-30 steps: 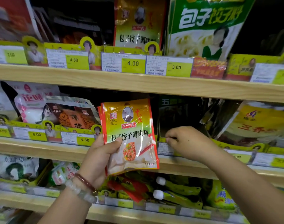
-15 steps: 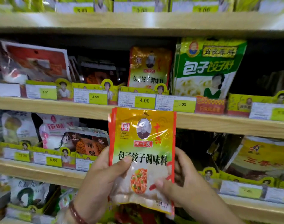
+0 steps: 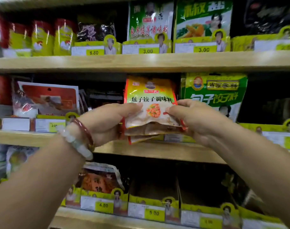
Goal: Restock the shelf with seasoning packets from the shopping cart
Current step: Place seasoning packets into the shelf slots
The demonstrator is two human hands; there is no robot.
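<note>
Resting between both hands (image 3: 107,121): seasoning packets (image 3: 150,103)

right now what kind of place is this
Most likely a grocery store's seasoning aisle. Wooden shelves hold rows of packaged goods behind yellow price tags, and both hands, left hand and right hand, hold yellow seasoning packets up to the middle shelf.
</note>
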